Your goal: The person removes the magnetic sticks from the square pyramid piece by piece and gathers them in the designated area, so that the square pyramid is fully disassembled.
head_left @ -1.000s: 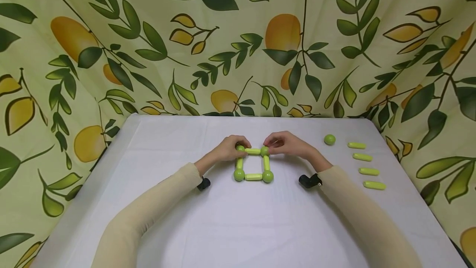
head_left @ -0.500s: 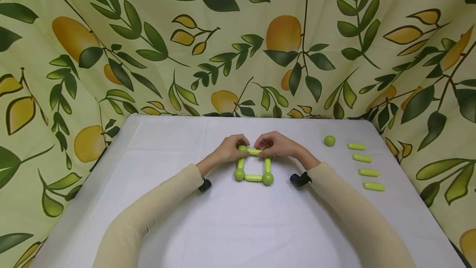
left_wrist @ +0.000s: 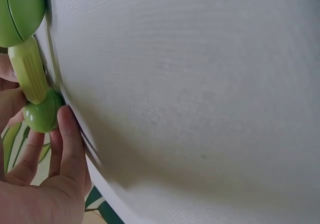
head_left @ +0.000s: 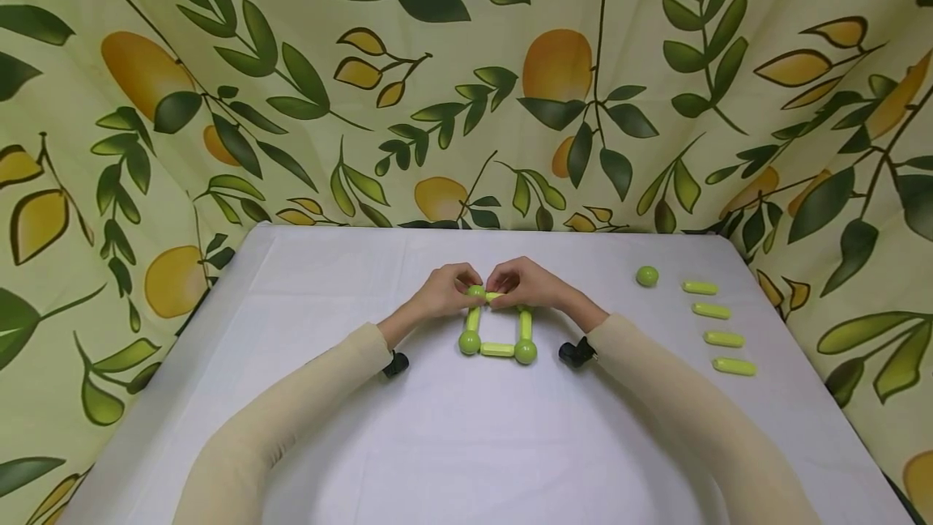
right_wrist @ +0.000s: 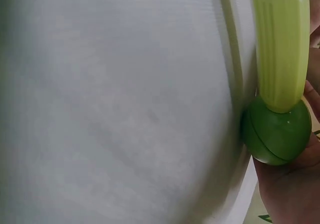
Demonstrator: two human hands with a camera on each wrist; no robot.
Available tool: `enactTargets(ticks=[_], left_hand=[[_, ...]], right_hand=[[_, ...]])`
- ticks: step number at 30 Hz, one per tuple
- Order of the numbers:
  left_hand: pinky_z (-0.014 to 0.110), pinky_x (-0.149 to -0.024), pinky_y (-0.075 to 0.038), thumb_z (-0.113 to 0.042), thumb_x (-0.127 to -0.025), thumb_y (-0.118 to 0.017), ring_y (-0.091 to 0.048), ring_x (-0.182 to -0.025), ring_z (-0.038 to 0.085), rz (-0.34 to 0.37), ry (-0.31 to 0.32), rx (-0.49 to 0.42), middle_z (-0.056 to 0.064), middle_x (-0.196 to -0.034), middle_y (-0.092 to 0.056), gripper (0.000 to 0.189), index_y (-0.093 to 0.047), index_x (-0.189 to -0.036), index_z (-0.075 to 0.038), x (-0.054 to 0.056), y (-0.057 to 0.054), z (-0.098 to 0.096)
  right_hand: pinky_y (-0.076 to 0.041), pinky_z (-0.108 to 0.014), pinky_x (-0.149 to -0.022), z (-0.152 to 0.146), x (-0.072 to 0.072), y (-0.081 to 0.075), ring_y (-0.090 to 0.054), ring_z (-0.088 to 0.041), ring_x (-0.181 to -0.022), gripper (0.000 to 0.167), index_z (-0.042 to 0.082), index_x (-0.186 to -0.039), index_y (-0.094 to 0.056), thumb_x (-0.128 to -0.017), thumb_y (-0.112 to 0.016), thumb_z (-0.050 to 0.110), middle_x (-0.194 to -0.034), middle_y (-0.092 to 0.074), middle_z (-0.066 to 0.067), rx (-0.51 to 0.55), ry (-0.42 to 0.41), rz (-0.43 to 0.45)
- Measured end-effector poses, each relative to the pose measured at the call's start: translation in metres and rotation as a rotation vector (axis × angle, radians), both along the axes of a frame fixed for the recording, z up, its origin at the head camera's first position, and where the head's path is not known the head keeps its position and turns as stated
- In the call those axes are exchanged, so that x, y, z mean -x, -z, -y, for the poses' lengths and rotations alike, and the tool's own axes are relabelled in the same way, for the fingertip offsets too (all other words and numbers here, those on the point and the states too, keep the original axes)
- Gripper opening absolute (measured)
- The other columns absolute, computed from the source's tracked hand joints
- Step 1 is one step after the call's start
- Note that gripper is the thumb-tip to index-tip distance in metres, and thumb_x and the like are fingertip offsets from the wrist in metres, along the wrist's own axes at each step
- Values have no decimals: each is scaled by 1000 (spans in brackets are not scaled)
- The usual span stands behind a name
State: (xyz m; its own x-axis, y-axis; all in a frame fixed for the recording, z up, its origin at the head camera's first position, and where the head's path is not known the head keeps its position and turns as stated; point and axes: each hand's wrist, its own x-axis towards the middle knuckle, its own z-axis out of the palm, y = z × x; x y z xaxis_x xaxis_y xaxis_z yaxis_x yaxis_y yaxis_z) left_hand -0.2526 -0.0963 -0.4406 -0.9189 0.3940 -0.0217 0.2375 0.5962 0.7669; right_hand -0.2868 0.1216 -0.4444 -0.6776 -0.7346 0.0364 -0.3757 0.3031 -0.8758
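A square frame of green balls and yellow-green sticks lies on the white table. At its far left corner my left hand (head_left: 446,292) pinches a ball (left_wrist: 44,111) between thumb and fingers. From that ball, the left side stick (left_wrist: 29,69) runs to the near left ball (head_left: 470,342). My right hand (head_left: 530,285) has its thumb and fingers at the far stick (head_left: 493,296), close to the left fingertips. This hand mostly covers the far right ball (right_wrist: 277,134) in the head view. The right side stick (head_left: 526,324) and near stick (head_left: 498,349) meet at the near right ball (head_left: 526,352).
To the right, a loose green ball (head_left: 647,276) sits on the white tabletop (head_left: 466,444). Beside it, several loose sticks (head_left: 724,339) form a column near the right edge. A fruit-and-leaf patterned curtain (head_left: 408,136) hangs behind the table and along its sides.
My right hand has slid left from the far right ball along the far stick toward my left hand. The left hand stays at the far left ball.
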Motion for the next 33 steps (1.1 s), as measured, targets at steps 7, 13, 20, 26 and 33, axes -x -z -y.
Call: enactTargets(ticks=[7,13,20,26,33], left_hand=[[33,-85,-53,-14,-88,-83,-65,-96,23,-1,-12,4,5,-104,-68,22,-69,-103,-7,-1,2,1],[31,-81,-52,-13,-88,-83,-64,-93,21,-14,4,9,3,-101,-68,19,-69,-99,-8,0,0,2],[30,-80,-52,-10,-88,-82,-64,-92,20,-9,10,17,5,-102,-68,19,-67,-100,-8,2,0,1],[32,-82,-53,-11,-88,-82,-64,-95,22,-17,7,30,7,-106,-69,19,-67,-100,-8,1,1,1],[30,-76,-54,-15,-87,-83,-63,-99,23,2,-19,14,10,-106,-68,21,-67,-100,-8,1,1,1]], right_hand=[[-54,-29,-77,-2,-1,7,-63,-25,-85,17,-2,-99,-73,-85,-81,-3,-95,-70,-12,5,60,0],[-54,-29,-76,-2,1,14,-63,-20,-83,14,3,-96,-74,-85,-81,-1,-92,-70,-3,-13,86,-28],[-53,-30,-76,-2,0,15,-63,-20,-83,12,4,-93,-74,-85,-81,-1,-90,-70,-4,1,108,-55],[-53,-32,-77,-2,0,17,-62,-22,-83,13,-1,-95,-72,-85,-80,-3,-92,-70,-9,16,110,-54],[-53,-35,-78,-1,-2,14,-61,-26,-85,13,-7,-97,-69,-86,-76,-8,-94,-68,-19,17,102,-37]])
